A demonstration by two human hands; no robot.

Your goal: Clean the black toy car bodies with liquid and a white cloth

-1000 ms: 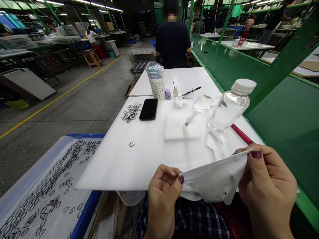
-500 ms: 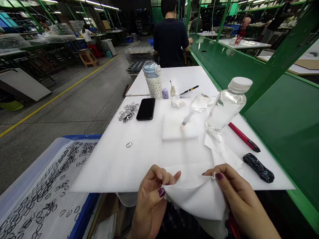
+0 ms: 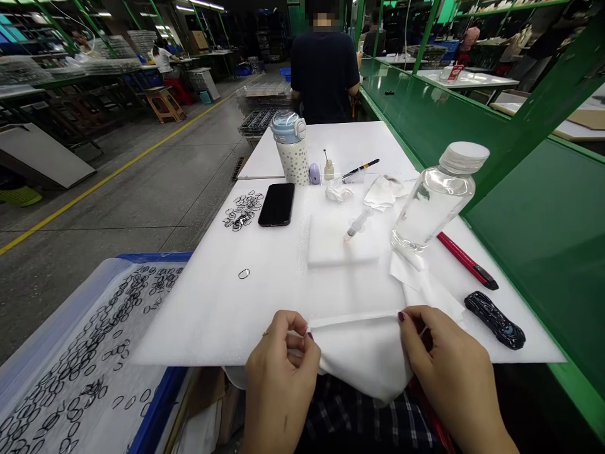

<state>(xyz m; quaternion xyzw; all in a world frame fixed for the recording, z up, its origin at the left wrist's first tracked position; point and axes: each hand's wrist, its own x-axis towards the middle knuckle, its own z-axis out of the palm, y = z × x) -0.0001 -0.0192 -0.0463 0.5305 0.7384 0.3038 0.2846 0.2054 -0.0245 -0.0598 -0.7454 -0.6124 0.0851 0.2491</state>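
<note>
A white cloth (image 3: 362, 350) is stretched between my two hands at the front edge of the white table, its lower part hanging over the edge. My left hand (image 3: 283, 372) pinches one upper corner between thumb and fingers. The other corner is pinched by my right hand (image 3: 442, 359). Just beyond the cloth lies a white foam block (image 3: 331, 243) with a syringe (image 3: 357, 225) resting on it. A single dark thin ring (image 3: 244, 273) lies farther left on the table.
A clear bottle (image 3: 432, 202), a red utility knife (image 3: 466, 258) and a black shiny bundle (image 3: 494, 320) stand or lie on the right. Farther back are a phone (image 3: 276, 204), a tumbler (image 3: 290, 151) and piled rings (image 3: 243, 211). A blue-rimmed tray (image 3: 158, 403) holds many rings at left.
My hands have raised the cloth's corners slightly and turned, so their backs now show. The cloth's top edge is pulled straighter between them.
</note>
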